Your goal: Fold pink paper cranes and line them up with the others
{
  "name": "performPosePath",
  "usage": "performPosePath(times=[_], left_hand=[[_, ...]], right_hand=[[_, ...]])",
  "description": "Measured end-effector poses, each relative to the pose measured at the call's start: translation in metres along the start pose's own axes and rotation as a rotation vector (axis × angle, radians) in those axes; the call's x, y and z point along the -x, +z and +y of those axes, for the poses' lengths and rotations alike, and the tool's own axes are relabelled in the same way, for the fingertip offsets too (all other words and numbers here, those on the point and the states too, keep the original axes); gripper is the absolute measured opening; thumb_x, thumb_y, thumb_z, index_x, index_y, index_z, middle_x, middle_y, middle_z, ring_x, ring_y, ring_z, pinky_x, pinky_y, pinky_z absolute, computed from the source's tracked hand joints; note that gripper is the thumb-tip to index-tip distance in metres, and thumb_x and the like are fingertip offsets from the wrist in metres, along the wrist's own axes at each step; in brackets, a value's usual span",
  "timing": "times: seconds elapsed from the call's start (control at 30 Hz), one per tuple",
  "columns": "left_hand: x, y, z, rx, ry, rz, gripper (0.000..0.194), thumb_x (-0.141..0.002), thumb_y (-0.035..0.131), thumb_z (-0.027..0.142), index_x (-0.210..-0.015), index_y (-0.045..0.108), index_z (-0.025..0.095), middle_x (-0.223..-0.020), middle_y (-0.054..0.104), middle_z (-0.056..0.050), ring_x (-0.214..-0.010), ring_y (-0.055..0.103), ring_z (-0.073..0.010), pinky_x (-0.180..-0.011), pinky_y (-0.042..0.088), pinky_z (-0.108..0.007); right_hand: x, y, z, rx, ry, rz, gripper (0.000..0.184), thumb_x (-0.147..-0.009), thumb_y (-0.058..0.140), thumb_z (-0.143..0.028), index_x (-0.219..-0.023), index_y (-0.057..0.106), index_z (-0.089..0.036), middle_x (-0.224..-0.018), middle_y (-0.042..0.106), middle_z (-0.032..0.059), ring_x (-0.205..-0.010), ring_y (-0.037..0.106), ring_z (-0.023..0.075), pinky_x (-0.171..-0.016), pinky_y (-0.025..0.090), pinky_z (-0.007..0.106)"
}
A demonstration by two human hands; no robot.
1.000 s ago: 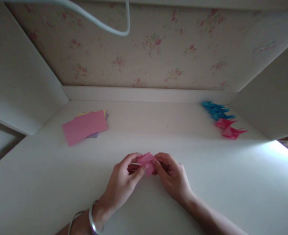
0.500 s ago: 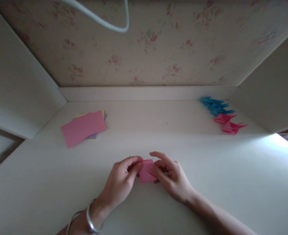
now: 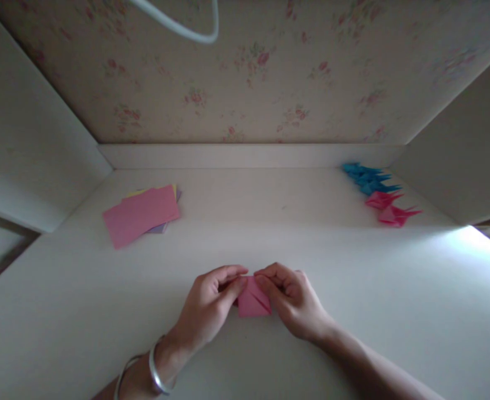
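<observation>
A small folded piece of pink paper [image 3: 253,303] is held between my two hands near the front middle of the white table. My left hand [image 3: 212,303] pinches its upper left corner between thumb and fingers. At the upper right corner, my right hand [image 3: 293,300] grips the paper the same way, thumb on top. A slanting crease or flap edge runs across the paper's face toward its lower right. The fingers behind the paper are partly hidden.
On the left lies a stack of pink sheets [image 3: 140,215] with yellow and purple edges beneath. Several blue folded paper figures [image 3: 370,179] and two pink folded figures [image 3: 395,215] stand at the back right. A white cable [image 3: 178,25] hangs before the flowered wall [image 3: 245,100].
My right hand has moved up to the paper's top right corner, and its raised index finger has come down onto it. A slanted fold now shows on the paper's face.
</observation>
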State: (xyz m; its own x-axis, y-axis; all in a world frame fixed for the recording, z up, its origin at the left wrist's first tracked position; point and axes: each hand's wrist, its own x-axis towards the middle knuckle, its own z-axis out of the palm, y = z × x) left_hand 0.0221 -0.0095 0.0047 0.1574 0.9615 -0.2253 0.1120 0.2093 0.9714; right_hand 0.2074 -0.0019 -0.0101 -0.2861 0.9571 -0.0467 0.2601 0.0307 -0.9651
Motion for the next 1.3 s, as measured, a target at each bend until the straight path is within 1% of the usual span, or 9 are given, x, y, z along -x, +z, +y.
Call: performPosePath(times=[0.17, 0.37, 0.47, 0.57, 0.73, 0.8, 0.93, 1.07, 1.3], left_hand=[[-0.0007, -0.0011, 0.0004, -0.016, -0.004, -0.061, 0.024, -0.09, 0.061, 0.035, -0.099, 0.076, 0.018, -0.087, 0.076, -0.005, -0.079, 0.068, -0.0192, -0.07, 0.052, -0.026], [-0.0002, -0.0013, -0.0021, -0.004, 0.026, 0.064, 0.027, -0.088, 0.065, 0.037, -0.106, 0.065, 0.017, -0.091, 0.076, -0.007, -0.08, 0.07, -0.0197, -0.069, 0.053, -0.025], [-0.0005, -0.0012, -0.0029, -0.027, 0.059, 0.081, 0.027, -0.089, 0.064, 0.036, -0.109, 0.062, 0.018, -0.095, 0.076, -0.007, -0.084, 0.071, -0.0196, -0.073, 0.053, -0.026], [-0.0025, -0.0011, -0.0038, -0.043, 0.076, 0.084, 0.026, -0.089, 0.063, 0.036, -0.108, 0.061, 0.019, -0.096, 0.076, -0.007, -0.087, 0.071, -0.0199, -0.077, 0.053, -0.027], [-0.0058, -0.002, -0.0028, -0.005, 0.065, 0.138, 0.029, -0.086, 0.068, 0.037, -0.107, 0.062, 0.017, -0.093, 0.075, -0.007, -0.088, 0.071, -0.0198, -0.08, 0.054, -0.028], [-0.0064, -0.0021, -0.001, 0.024, 0.055, 0.152, 0.026, -0.085, 0.069, 0.036, -0.101, 0.064, 0.016, -0.091, 0.075, -0.008, -0.085, 0.071, -0.0199, -0.079, 0.055, -0.028], [-0.0061, -0.0016, 0.0019, 0.048, 0.047, 0.124, 0.019, -0.084, 0.069, 0.033, -0.092, 0.068, 0.016, -0.088, 0.076, -0.006, -0.081, 0.071, -0.0191, -0.075, 0.055, -0.027], [-0.0052, -0.0021, 0.0025, 0.014, 0.06, 0.076, 0.015, -0.083, 0.07, 0.031, -0.088, 0.07, 0.017, -0.085, 0.075, -0.005, -0.079, 0.07, -0.0186, -0.073, 0.055, -0.026], [-0.0032, -0.0029, 0.0024, 0.07, 0.053, 0.04, 0.012, -0.086, 0.067, 0.029, -0.086, 0.07, 0.018, -0.081, 0.075, -0.004, -0.078, 0.07, -0.0175, -0.073, 0.054, -0.025]], right_hand=[[-0.0036, -0.0033, -0.0021, -0.026, 0.062, -0.028, 0.029, -0.094, 0.054, -0.039, -0.08, 0.066, -0.016, -0.063, 0.057, -0.0014, -0.056, 0.047, 0.0109, -0.051, 0.035, 0.022], [-0.0055, -0.0034, -0.0051, -0.099, 0.042, -0.066, 0.031, -0.093, 0.056, -0.044, -0.09, 0.071, -0.016, -0.069, 0.066, 0.0018, -0.061, 0.057, 0.0123, -0.055, 0.044, 0.022], [-0.0048, -0.0033, -0.0041, -0.174, 0.049, -0.102, 0.027, -0.091, 0.06, -0.04, -0.093, 0.07, -0.016, -0.071, 0.069, 0.0027, -0.06, 0.06, 0.0122, -0.056, 0.047, 0.023], [-0.0035, -0.0049, -0.0024, -0.212, 0.0, -0.108, 0.024, -0.091, 0.059, -0.035, -0.105, 0.066, -0.017, -0.067, 0.065, -0.0006, -0.058, 0.059, 0.0115, -0.056, 0.049, 0.022], [-0.0001, -0.0087, -0.0034, -0.22, -0.019, -0.266, 0.023, -0.092, 0.058, -0.031, -0.106, 0.068, -0.016, -0.071, 0.066, 0.0022, -0.063, 0.063, 0.0132, -0.059, 0.05, 0.024], [0.001, -0.0091, -0.0044, -0.184, -0.023, -0.31, 0.028, -0.088, 0.062, -0.029, -0.113, 0.066, -0.017, -0.07, 0.066, 0.0016, -0.061, 0.062, 0.0129, -0.057, 0.049, 0.023], [0.0004, -0.0081, -0.0045, -0.095, -0.091, -0.311, 0.036, -0.081, 0.073, -0.033, -0.112, 0.067, -0.017, -0.079, 0.069, 0.0034, -0.062, 0.062, 0.0126, -0.057, 0.05, 0.023], [-0.0023, -0.0074, -0.0029, 0.022, -0.239, -0.312, 0.041, -0.077, 0.078, -0.041, -0.111, 0.07, -0.018, -0.097, 0.07, 0.0079, -0.078, 0.065, 0.0166, -0.07, 0.054, 0.028], [-0.0046, -0.0067, -0.0047, 0.058, -0.389, -0.307, 0.035, -0.083, 0.071, -0.044, -0.106, 0.074, -0.017, -0.088, 0.069, 0.008, -0.078, 0.064, 0.0167, -0.068, 0.051, 0.025]])
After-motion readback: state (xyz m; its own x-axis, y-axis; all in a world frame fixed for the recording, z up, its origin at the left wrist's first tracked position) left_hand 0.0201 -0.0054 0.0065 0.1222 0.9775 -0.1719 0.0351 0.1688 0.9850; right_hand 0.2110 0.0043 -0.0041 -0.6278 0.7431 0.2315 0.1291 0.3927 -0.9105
